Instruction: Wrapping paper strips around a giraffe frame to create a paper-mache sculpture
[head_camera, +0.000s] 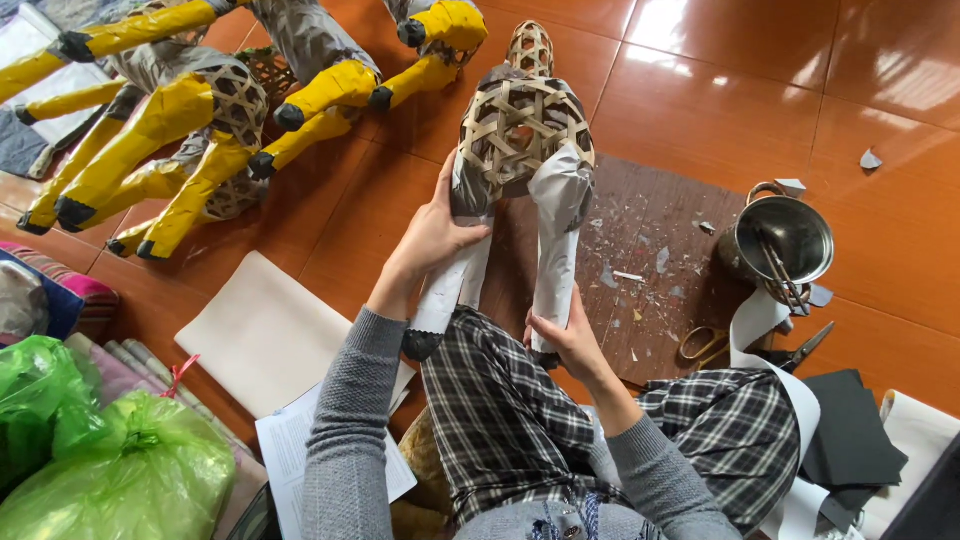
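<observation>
Grasping the two white paper-wrapped legs of a woven bamboo animal frame (523, 140), the fingers of both hands are closed around it: the left hand (432, 238) curls over the upper part of one leg, the right hand (566, 340) clasps the lower end of the other. The frame stands upended over the person's lap, its open lattice body of flat bamboo strips rising away from the checked trousers (510, 420).

Right of the frame, a round steel pot (790, 240) with a loop handle holds what look like thin metal tools. Between pot and frame lies a dark wooden board (650, 270), rough and strewn with paper scraps. Scissors (750, 350) with yellowish handles rest just beyond the board's near edge, by a white paper strip (770, 350) and dark sheets (850, 430).

Left of the frame, finished figures (180, 120) with yellow legs and black hooves lie in a heap. Nearer, a cream sheet (265, 335) and green plastic bags (120, 460). Everything sits on a glossy floor (800, 90) of orange-brown tiles.
</observation>
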